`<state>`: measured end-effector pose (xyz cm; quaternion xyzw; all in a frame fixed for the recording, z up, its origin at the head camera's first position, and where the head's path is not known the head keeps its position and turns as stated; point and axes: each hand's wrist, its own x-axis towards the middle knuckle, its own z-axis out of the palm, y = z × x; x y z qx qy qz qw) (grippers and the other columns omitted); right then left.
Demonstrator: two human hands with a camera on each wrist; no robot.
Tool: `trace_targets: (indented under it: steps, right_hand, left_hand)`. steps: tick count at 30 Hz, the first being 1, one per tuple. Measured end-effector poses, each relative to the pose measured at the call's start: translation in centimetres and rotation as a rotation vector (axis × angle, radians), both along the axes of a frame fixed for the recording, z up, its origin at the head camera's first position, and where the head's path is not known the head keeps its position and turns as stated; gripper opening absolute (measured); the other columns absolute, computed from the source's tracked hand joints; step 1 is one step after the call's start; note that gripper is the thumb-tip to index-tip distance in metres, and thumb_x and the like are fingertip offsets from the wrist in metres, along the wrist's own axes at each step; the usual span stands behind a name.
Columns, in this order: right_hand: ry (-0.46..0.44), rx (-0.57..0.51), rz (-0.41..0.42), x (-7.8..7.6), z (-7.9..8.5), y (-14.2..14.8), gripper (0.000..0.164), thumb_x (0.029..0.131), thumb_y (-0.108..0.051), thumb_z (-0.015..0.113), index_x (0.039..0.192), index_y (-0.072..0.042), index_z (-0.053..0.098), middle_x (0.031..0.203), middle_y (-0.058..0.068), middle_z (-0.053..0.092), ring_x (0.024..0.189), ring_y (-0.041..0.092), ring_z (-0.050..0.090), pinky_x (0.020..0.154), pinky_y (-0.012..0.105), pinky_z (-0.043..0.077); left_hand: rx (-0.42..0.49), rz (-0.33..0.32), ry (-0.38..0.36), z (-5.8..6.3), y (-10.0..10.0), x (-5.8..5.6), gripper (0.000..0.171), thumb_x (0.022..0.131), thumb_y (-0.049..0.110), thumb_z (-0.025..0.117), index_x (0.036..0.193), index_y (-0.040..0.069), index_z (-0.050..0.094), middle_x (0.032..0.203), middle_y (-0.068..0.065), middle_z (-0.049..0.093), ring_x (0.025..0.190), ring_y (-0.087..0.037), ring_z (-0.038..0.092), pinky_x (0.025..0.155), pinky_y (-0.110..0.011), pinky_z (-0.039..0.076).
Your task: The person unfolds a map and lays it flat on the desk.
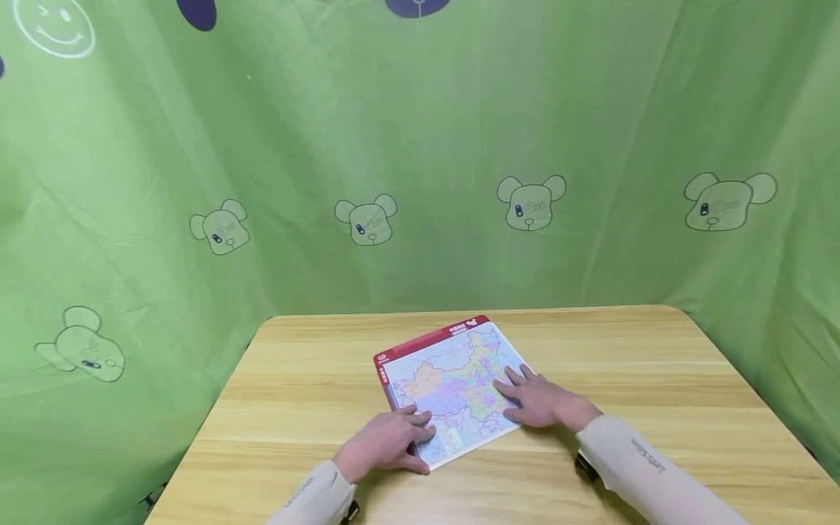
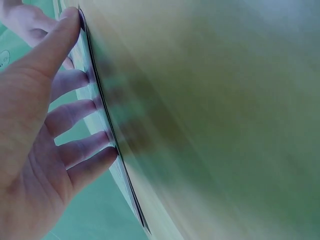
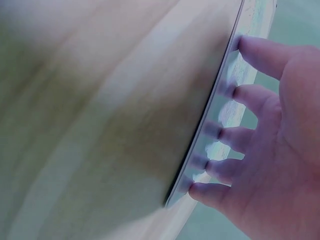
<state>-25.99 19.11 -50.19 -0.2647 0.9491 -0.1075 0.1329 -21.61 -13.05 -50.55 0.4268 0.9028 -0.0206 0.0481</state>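
A thin, flat map board (image 1: 446, 379) with a red border along its top and left lies turned askew on the wooden table. Its face shows a map of China in pastel patches. My left hand (image 1: 387, 439) rests on its lower-left side, fingertips touching the face and the thumb at the near corner. On the right side, the spread fingertips of my right hand (image 1: 539, 401) touch the map. From the left wrist view, the left hand (image 2: 45, 130) meets the board's thin edge (image 2: 107, 117). Likewise, the right wrist view has all the fingertips of the right hand (image 3: 285, 135) against the surface.
The light wood table (image 1: 295, 379) extends around the board on all sides. Behind it and at both sides hangs a green curtain (image 1: 446, 270) printed with bear heads. Black wrist straps (image 1: 586, 467) show below the pale sleeves (image 1: 646, 467).
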Motion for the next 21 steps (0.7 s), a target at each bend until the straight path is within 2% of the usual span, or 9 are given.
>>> trace_targets:
  steps: [14,21]
  right_hand:
    - [0.010,0.030,0.016,-1.2,-0.3,-0.1,0.057,0.097,-0.039,0.048,0.144,-0.009,0.039,0.150,0.027,0.022,0.133,0.055,0.015,0.105,0.067,0.017]
    - [0.019,0.042,0.019,-1.9,-0.7,0.0,0.057,0.097,-0.040,0.047,0.145,-0.009,0.039,0.150,0.026,0.022,0.133,0.055,0.015,0.104,0.068,0.016]
  left_hand:
    - [-0.006,-0.054,0.033,0.2,0.9,0.4,0.070,0.080,0.067,0.055,0.134,0.023,0.055,0.142,-0.004,0.046,0.129,-0.030,0.043,0.102,-0.040,0.041]
    - [-0.008,-0.041,0.023,0.1,1.7,0.6,0.071,0.078,0.067,0.056,0.134,0.024,0.053,0.143,-0.002,0.045,0.130,-0.029,0.041,0.103,-0.040,0.039]
